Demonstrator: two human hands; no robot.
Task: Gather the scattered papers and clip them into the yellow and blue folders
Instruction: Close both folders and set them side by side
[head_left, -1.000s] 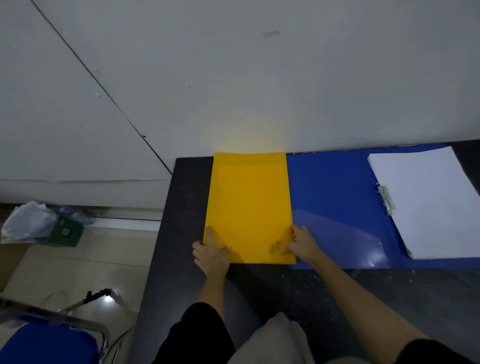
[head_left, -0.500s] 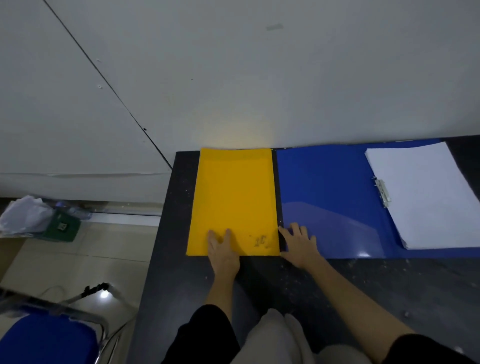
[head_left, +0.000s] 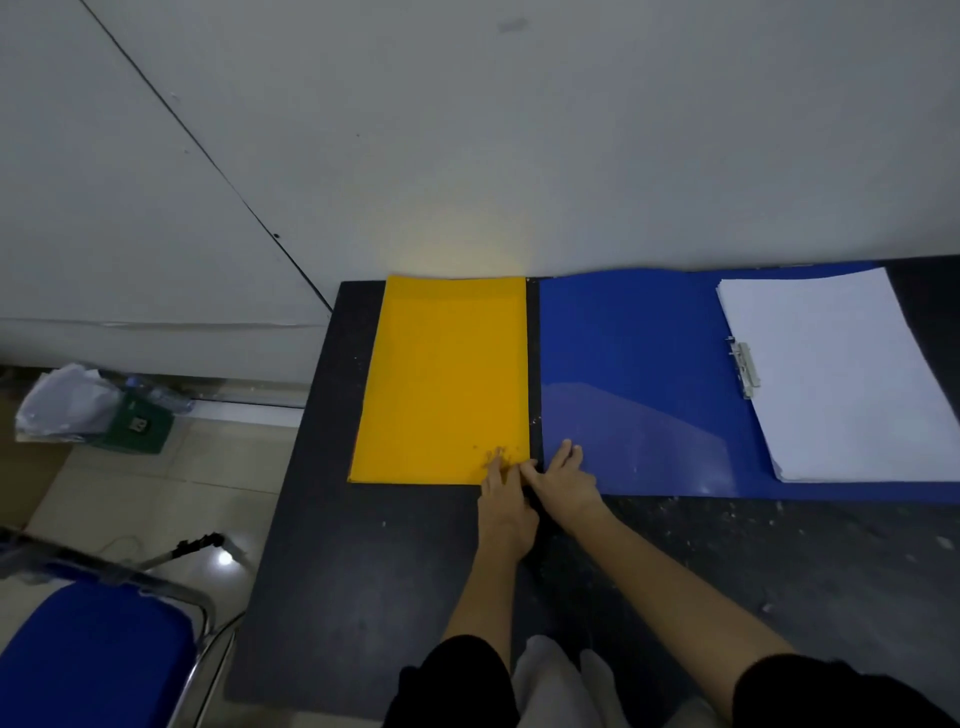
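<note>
The closed flat yellow plastic folder (head_left: 447, 379) lies on the dark speckled bench (head_left: 727, 571) against the wall, just beside the open blue plastic folder (head_left: 623, 374), which carries a white stack of paper (head_left: 841, 374) under its metal clip (head_left: 744, 370). I judge that the smooth yellow cover can slide over the blue edge if it is pushed from one corner only. The left hand (head_left: 503, 501) rests on the yellow folder's near right corner and the right hand (head_left: 563, 480) on the blue folder's near left corner, fingers straight and slightly spread, pinching nothing.

no legible text, faint unreadable scrawl on yellow folder (head_left: 441, 379) corner
</note>
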